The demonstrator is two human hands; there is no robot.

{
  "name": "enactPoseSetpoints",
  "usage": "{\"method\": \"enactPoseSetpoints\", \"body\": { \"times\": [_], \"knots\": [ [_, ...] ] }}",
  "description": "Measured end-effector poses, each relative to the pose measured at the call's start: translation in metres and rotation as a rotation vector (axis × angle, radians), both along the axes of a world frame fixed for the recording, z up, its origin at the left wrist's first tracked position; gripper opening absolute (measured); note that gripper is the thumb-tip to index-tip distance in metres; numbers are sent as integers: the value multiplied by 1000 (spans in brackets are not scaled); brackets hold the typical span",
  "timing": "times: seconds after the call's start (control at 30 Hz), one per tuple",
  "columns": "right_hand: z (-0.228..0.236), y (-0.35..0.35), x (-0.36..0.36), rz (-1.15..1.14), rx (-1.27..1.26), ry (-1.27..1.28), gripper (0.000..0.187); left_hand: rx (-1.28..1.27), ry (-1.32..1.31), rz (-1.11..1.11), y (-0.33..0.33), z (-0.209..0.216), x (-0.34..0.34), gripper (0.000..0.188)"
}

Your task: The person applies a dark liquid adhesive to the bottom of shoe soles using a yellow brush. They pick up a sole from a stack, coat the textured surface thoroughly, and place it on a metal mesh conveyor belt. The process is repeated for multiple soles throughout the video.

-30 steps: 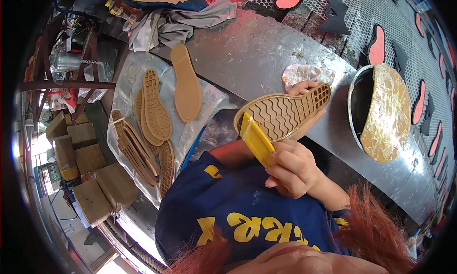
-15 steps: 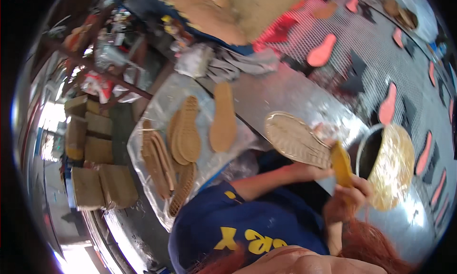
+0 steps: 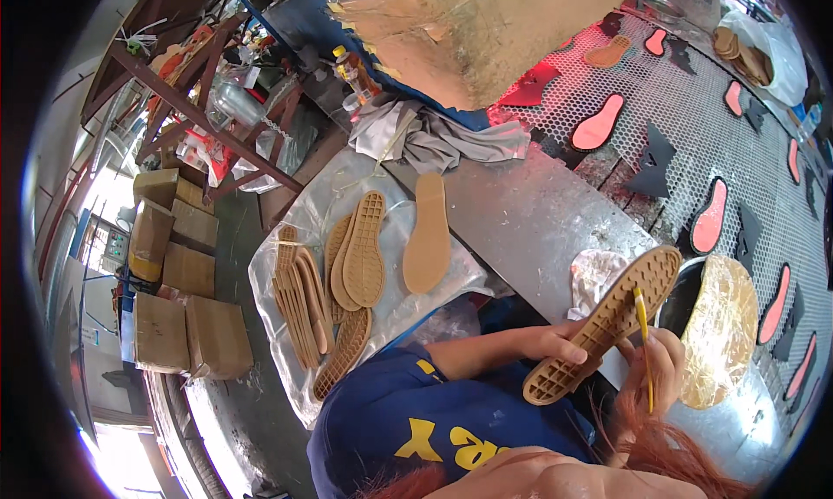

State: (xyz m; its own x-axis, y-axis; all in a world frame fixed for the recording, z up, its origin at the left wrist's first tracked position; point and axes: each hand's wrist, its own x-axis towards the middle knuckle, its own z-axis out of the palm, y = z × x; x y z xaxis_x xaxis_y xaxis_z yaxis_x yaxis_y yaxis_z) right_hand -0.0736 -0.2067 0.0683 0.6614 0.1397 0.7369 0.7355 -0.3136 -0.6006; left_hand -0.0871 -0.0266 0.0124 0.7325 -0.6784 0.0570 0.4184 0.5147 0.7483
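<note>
Across left hand (image 3: 554,343), tan sole (image 3: 610,315), yellow tool (image 3: 641,311) seemingly touching

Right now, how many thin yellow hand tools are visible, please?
1: the thin yellow hand tool, in the right hand, near the tan gridded sole the left hand holds. Others may be hidden.

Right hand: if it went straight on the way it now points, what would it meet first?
Probably the tan sole held in the left hand; the yellow tool in the right hand overlaps it in this view, though depth leaves contact unclear.
</note>
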Motion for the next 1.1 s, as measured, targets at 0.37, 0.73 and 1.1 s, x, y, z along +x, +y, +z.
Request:
{"method": "enactPoseSetpoints", "body": {
  "times": [0.37,0.73,1.1],
  "knots": [
    [-4,19,30,62,-177,-77,20,-121,307,62,28,-6,9,85],
    [-9,25,42,-167,-168,-104,24,12,247,40,25,-5,19,93],
    [-4,8,39,-158,-129,29,23,-67,231,-90,18,-5,23,100]
  ]
}}
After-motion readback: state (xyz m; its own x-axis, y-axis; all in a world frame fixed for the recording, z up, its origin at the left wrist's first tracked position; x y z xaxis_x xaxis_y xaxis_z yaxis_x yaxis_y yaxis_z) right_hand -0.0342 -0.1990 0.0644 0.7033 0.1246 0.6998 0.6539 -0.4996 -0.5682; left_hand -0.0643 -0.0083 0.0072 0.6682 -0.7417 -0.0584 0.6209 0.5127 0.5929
